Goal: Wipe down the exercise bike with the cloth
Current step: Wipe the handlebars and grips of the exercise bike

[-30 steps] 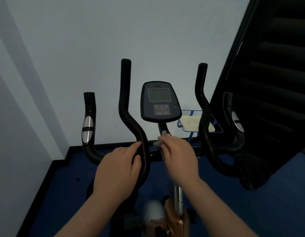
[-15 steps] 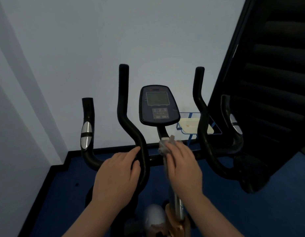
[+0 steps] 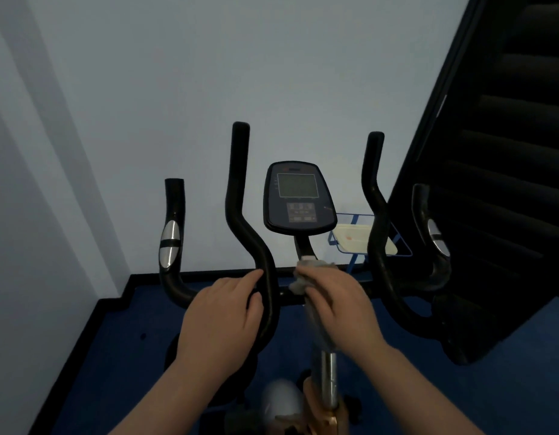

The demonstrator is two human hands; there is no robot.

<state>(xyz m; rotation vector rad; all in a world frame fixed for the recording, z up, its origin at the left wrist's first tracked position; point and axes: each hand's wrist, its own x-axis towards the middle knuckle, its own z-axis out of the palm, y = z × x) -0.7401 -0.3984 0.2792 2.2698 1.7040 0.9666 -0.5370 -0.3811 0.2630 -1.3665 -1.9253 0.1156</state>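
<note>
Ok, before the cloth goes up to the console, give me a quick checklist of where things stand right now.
1. Cloth in hand: ok, the right hand holds it.
2. Cloth on the bike: ok, pressed at the base of the console stem.
3. Bike steadied: ok, the left hand grips the inner left handlebar.
4. Path up to the console: ok, nothing in the way.
5. Console screen off: cannot tell.
6. Cloth damp or clean: cannot tell.

Black bike, grey cloth
Black handlebars (image 3: 240,215) with silver bands; pale grey cloth (image 3: 306,271) below the dark console (image 3: 298,199); blue floor (image 3: 115,356).
</note>
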